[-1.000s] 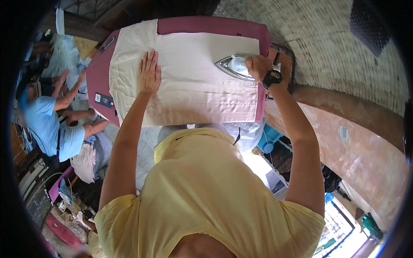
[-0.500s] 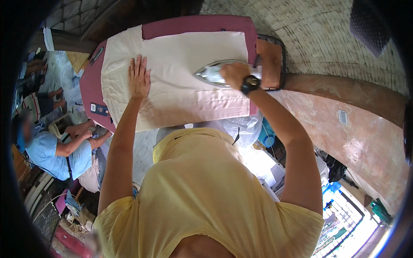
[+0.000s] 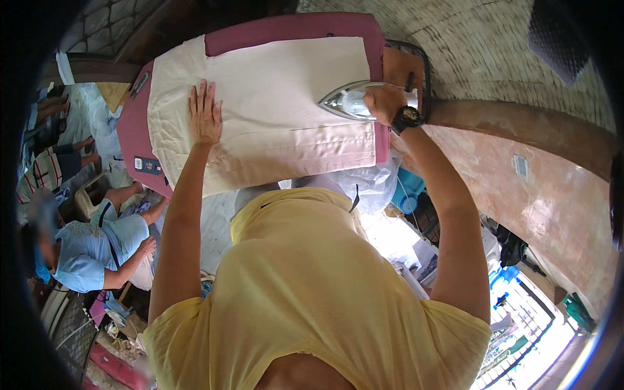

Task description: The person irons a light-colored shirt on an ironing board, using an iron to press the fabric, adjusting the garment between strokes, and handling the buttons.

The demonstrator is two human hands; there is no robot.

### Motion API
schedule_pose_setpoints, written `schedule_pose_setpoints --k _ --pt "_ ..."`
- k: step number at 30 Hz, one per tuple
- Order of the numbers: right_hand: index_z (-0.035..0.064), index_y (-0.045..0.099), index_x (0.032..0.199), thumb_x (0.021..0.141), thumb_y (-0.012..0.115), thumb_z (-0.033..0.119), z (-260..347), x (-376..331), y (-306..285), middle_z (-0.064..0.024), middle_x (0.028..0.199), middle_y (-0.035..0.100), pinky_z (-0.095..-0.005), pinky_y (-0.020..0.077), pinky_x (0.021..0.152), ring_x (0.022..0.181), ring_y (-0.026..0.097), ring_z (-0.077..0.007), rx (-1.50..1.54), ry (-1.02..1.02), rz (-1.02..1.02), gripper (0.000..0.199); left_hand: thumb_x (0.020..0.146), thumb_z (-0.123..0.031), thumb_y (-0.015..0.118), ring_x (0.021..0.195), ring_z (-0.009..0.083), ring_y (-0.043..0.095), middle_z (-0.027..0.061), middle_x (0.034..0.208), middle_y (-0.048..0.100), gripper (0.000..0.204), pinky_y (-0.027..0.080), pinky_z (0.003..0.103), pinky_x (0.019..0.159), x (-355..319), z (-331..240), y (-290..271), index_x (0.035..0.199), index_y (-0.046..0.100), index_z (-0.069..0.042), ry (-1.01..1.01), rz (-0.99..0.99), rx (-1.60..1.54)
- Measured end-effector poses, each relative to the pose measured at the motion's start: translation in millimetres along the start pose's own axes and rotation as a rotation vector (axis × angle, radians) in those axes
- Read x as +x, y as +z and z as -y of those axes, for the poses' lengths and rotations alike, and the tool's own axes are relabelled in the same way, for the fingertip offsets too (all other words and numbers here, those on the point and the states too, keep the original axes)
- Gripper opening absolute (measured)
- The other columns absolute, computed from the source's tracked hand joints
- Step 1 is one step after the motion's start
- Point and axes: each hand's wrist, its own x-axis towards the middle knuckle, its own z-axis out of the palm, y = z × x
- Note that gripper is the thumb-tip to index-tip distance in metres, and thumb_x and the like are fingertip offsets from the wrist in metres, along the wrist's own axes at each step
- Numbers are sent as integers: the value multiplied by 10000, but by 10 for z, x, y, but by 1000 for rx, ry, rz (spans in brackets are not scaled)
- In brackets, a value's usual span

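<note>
A cream piece of cloth [image 3: 279, 78], perhaps a garment, lies spread over a maroon ironing board [image 3: 292, 27]. My left hand [image 3: 206, 116] rests flat on the cloth's left part, fingers stretched out. In my right hand [image 3: 385, 103] is the handle of a clothes iron [image 3: 351, 102]. Its pointed tip faces left, and the soleplate sits at the cloth's right edge. Creases run through the cloth near my left hand, and a folded band shows along its near side. A dark tag [image 3: 147, 165] lies on the board's left end, and a small dark-handled tool [image 3: 140, 84] lies farther back.
A rust-coloured iron rest with a black wire frame [image 3: 426, 78] extends from the board's right end. Beyond it stands a stone-faced wall [image 3: 481, 58]. On the left, a person in a light blue shirt [image 3: 84, 257] sits low. Clear plastic [image 3: 367, 185] hangs below the board's near edge.
The iron has slid right along the cloth, toward the board's right end, in my right hand. My left hand stays flat on the cloth. The seated person has shifted posture.
</note>
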Motion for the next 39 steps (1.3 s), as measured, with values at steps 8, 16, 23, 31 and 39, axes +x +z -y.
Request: schedule_pose_setpoints --k 8,16,23,31,39 --pt "107 709 827 885 421 381 68 7 -9 -178 760 687 -498 542 707 746 684 -361 44 -22 -44 402 1030 -350 331 1469 341 196 34 1604 233 524 157 488 1192 -7 9 15 1534 288 -215 0 -2 9" --pt "99 717 811 875 466 370 303 81 100 -168 742 685 -485 542 695 731 683 -358 66 -49 -125 375 1033 -364 320 1471 334 194 28 1602 240 521 157 484 1194 13 -18 -15 1532 294 -216 -7 11 49" --pt "103 721 781 869 458 353 413 37 22 -162 741 690 -478 553 693 716 682 -362 58 -12 -110 373 1029 -362 338 1467 338 203 35 1596 252 516 153 483 1195 16 -27 -2 1521 314 -208 -24 13 25" --pt "101 689 822 823 550 276 -152 40 131 -133 754 689 -523 532 664 710 664 -384 -100 -4 -100 223 988 -276 489 1386 360 335 110 1499 390 432 257 502 1142 1035 -717 -47 1380 472 -95 168 -221 -323" --pt "19 638 1065 914 620 436 -375 -719 -389 -218 886 691 -499 532 732 838 669 -430 522 351 -357 444 906 -318 634 1199 333 513 99 1283 582 456 400 453 1036 2193 -1969 689 1293 552 -91 294 75 -570"
